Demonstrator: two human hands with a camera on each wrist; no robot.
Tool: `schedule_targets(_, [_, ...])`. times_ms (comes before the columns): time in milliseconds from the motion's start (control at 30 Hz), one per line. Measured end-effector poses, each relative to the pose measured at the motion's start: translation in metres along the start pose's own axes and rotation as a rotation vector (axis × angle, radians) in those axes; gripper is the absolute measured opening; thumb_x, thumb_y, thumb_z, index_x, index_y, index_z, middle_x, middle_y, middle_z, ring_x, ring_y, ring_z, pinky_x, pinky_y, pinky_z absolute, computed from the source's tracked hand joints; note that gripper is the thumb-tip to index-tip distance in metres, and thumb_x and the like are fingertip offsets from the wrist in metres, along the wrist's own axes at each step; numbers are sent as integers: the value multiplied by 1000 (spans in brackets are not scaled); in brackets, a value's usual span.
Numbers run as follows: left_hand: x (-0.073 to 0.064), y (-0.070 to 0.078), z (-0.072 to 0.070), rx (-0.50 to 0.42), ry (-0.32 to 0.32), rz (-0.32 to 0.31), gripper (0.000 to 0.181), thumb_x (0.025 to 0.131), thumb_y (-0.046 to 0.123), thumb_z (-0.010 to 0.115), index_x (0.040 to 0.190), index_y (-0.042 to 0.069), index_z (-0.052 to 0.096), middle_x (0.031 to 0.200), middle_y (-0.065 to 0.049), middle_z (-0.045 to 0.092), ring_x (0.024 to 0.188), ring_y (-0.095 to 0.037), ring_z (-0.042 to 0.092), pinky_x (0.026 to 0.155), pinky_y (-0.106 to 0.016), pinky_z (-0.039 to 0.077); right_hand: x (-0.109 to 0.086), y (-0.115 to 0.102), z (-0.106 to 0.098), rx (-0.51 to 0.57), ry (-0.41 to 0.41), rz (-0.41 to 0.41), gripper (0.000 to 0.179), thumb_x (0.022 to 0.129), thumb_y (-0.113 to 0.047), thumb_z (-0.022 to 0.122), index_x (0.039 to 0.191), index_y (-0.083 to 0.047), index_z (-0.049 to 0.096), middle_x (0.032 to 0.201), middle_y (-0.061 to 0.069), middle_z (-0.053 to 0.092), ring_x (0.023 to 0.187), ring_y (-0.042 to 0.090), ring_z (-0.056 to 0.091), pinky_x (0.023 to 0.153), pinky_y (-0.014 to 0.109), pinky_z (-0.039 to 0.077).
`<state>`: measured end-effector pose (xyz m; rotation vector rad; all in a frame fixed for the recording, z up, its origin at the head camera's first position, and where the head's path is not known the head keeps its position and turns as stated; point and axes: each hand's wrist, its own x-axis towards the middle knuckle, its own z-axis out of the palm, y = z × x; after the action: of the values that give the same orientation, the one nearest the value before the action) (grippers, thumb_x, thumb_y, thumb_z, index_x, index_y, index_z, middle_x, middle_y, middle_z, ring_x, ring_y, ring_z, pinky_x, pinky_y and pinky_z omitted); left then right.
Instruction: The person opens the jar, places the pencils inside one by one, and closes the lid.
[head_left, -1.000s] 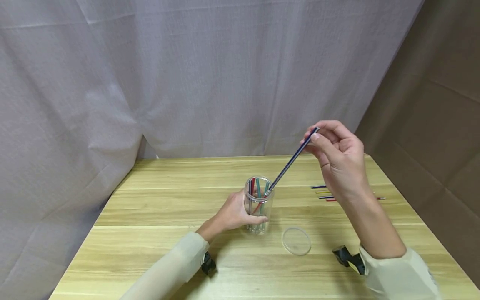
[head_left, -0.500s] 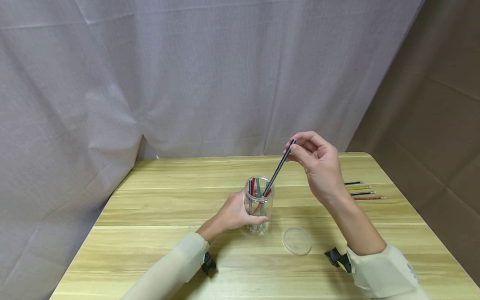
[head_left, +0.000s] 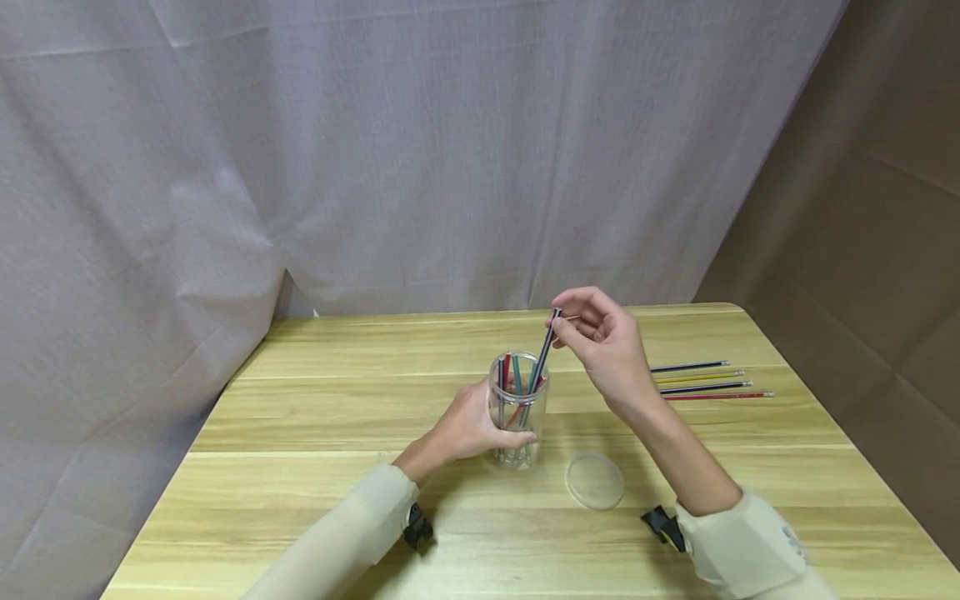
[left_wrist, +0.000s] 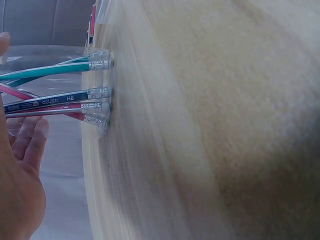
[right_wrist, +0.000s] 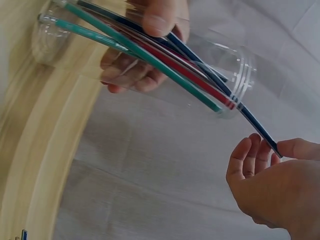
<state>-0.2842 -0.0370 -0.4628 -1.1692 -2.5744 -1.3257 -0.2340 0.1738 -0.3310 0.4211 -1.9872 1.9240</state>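
Note:
My left hand [head_left: 470, 423] grips a clear plastic jar [head_left: 534, 425] that stands upright on the table. Green, red and dark blue pencils lean inside it; in the left wrist view a green pencil [left_wrist: 60, 70] and a dark blue pencil [left_wrist: 55, 101] have their eraser ends at the jar's bottom. Above the rim, my right hand [head_left: 606, 348] pinches the top end of another dark blue pencil [head_left: 547, 346] between thumb and fingers. The right wrist view shows that pencil [right_wrist: 257, 127] slanting through the jar's mouth, its lower part inside.
Right of the jar lies a round clear lid [head_left: 595, 481], flat on the wooden table [head_left: 300, 500]. Farther right, a red pencil [head_left: 720, 396], a yellow pencil [head_left: 701, 377] and dark blue ones lie in a row. A grey curtain [head_left: 412, 167] hangs behind the table.
My right hand has moved left and down, and the dark blue pencil has gone from the rim deeper into the jar, standing steeper. The left hand and jar have stayed put.

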Motion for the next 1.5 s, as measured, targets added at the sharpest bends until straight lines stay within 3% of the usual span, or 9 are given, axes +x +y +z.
schedule_targets(167, [0,-1,0,8,4,-3,84,75,46,96,140,10,57,115,5,74,107,-24,72,92,-33,57,-3,7,-1,-110,-17,-15,23,101,3,67,124,2,67,104,21,70,86,16,69,80,29,61])
schedule_targets(367, [0,0,1,9,9,-16,85,74,46,96,141,12,55,115,5,74,106,-19,72,93,-32,57,-6,14,-1,-218,-41,-64,13,103,-3,67,113,0,73,99,13,71,89,19,68,80,22,56])
schedule_targets(600, [-1,1,0,-5,15,-20,84,74,46,97,140,16,55,114,6,75,105,-16,72,93,-32,57,-7,19,-1,-271,-66,-79,12,102,-2,68,112,-1,74,102,15,72,92,17,67,84,24,55])
schedule_targets(833, [-2,1,0,-4,14,-24,81,74,46,96,139,21,56,115,7,74,106,-15,71,93,-31,57,-8,20,1,-327,-100,-79,12,101,-3,69,111,-3,76,104,7,75,96,16,67,85,27,54])
schedule_targets(1033, [-2,1,-1,10,14,-20,81,74,47,96,140,21,56,114,8,74,103,-8,68,92,-31,57,-10,21,2,-355,-131,-62,11,101,-2,70,108,-5,77,101,8,75,95,19,66,84,27,55])
schedule_targets(1500, [-1,-2,1,28,18,-4,82,75,45,96,141,19,54,117,4,74,105,-9,69,92,-30,57,-12,26,8,-407,-173,-72,15,100,-4,72,112,-9,80,110,2,78,95,19,69,82,29,57])
